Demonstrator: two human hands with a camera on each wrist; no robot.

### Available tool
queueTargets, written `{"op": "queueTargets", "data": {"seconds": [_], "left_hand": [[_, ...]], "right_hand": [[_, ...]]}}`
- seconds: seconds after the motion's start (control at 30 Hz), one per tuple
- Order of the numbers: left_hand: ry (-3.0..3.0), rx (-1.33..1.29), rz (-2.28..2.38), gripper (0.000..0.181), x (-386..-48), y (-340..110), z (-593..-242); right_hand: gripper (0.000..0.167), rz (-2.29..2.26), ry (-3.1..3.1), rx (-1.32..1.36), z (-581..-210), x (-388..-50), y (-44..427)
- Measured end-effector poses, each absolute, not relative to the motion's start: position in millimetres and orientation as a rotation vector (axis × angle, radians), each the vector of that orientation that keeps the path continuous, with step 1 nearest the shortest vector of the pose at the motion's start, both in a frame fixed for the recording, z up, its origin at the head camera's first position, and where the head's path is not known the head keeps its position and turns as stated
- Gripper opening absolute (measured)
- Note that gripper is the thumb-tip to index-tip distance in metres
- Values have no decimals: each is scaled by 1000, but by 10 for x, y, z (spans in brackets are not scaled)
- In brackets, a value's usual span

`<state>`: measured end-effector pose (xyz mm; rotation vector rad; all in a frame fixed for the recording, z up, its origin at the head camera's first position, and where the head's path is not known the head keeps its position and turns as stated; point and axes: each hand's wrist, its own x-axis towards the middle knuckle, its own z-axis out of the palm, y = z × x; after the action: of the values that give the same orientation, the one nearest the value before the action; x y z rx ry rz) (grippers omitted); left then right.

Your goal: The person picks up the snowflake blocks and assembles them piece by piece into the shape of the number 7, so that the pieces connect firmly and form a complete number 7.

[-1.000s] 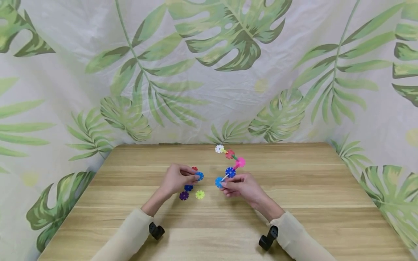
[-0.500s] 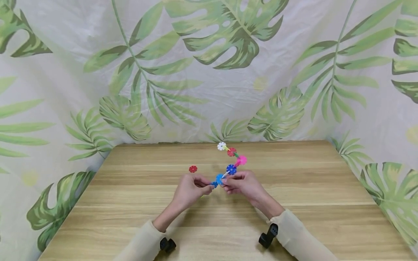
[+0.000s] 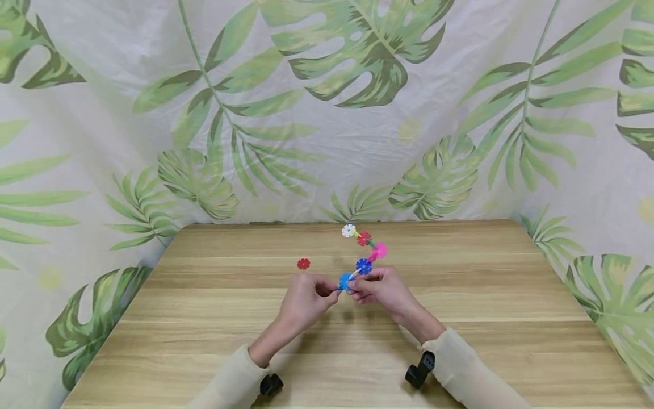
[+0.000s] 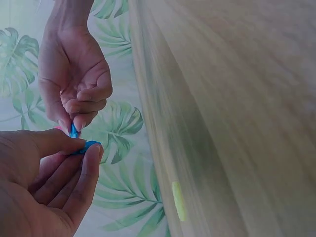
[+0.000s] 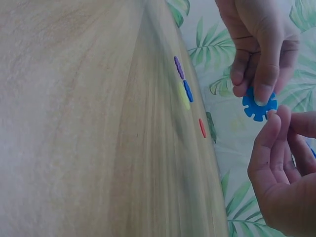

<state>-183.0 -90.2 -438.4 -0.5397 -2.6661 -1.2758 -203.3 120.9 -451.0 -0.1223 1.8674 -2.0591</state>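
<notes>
My left hand (image 3: 309,301) pinches a blue notched snowflake disc (image 5: 250,109) between thumb and fingers. My right hand (image 3: 383,291) grips the near end of a chain of linked notched discs, at a light blue disc (image 3: 344,281). From there the chain rises away through a dark blue disc (image 3: 364,266), a pink disc (image 3: 379,250) and a red disc (image 3: 364,238) to a white disc (image 3: 348,230). The two hands meet above the table, and the held disc is against the chain's light blue end. Fingers hide whether the slots interlock.
A loose red disc (image 3: 304,263) lies on the wooden table (image 3: 204,307) beyond my left hand. In the right wrist view, a purple disc (image 5: 178,67), a blue disc (image 5: 187,91) and a yellow disc (image 5: 183,97) lie flat nearby. Leaf-patterned cloth (image 3: 327,142) hangs behind the table.
My left hand has moved right, bringing its blue disc from above the loose discs to the chain's end. The right hand has stayed nearly in place; the loose red disc has come fully into sight.
</notes>
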Motion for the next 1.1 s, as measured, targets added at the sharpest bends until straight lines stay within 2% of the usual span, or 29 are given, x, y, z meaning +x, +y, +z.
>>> {"op": "queueTargets", "data": {"seconds": [0.53,1.1], "left_hand": [[-2500,-827,-1033,7,-1798,-862,-4405],[-2496,-840,-1035,6,-1827,-880,-4444]], "right_hand": [[18,-2022,1937,-151,-4477,-1998,1201],[12,-2086,1889,-157,-4497,-1986,1179]]}}
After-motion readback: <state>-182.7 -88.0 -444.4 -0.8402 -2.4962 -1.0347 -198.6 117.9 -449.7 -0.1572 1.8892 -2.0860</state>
